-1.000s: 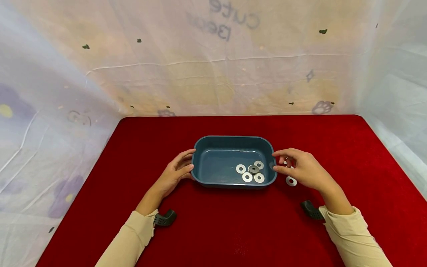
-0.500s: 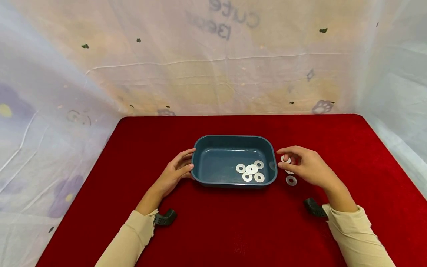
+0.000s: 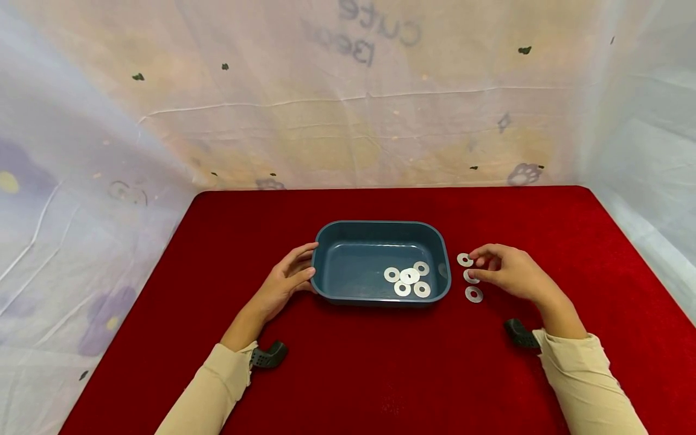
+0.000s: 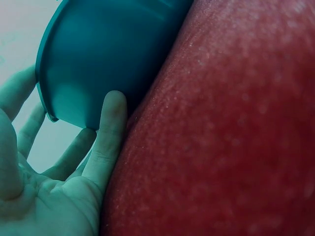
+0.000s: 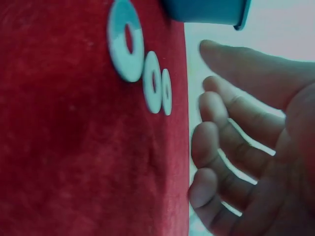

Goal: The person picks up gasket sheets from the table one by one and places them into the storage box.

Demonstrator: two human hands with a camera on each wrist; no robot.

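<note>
A blue-grey rectangular bin point(image 3: 350, 269) sits mid-table. Several flat metal washers lie toward its right end, one washer point(image 3: 410, 276) overlapping the others. My left hand point(image 3: 280, 281) rests its extended fingertips against the bin's left end; in the left wrist view the fingers point(image 4: 113, 115) touch the outer wall. To the right of the bin, three washers form a short column: a far washer point(image 3: 464, 260), a middle washer point(image 3: 470, 276) and a near washer point(image 3: 474, 295). Over the far two hovers my right hand point(image 3: 511, 272), fingers loosely bent and holding nothing; it partly covers the middle washer.
Red cloth point(image 3: 348, 368) covers the table. Pale printed sheeting point(image 3: 348, 133) hangs behind it and along both sides. A dark bracket point(image 3: 270, 354) sits at the left wrist and another dark bracket point(image 3: 521, 333) at the right.
A washer seen in mid-drop a second ago now lies flat on the others in the bin. My right hand has moved right, from the bin's rim to the loose washers. My left hand stays put.
</note>
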